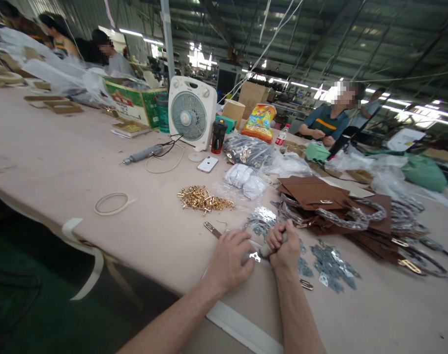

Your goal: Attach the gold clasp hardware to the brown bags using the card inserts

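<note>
My left hand [229, 260] lies on the table with curled fingers, its thumb and forefinger at a small silver metal plate [255, 257]. From under its fingers a brown leather strap [212, 229] with a gold buckle end sticks out; how far the strap runs under the hand is hidden. My right hand [284, 246] is wrapped round a grey rounded tool [267, 250], whose lower end comes close to the plate. What kind of tool it is cannot be made out. Loose metal plates [334, 265] lie in heaps right of and beyond my hands.
Gold fittings [203, 199] are piled beyond my left hand. Brown leather bags [330, 196] are stacked at the right. A tape roll [112, 203], an electric screwdriver [142, 155], a phone [208, 164] and a fan [192, 112] stand or lie farther off. A co-worker [329, 120] is across the table.
</note>
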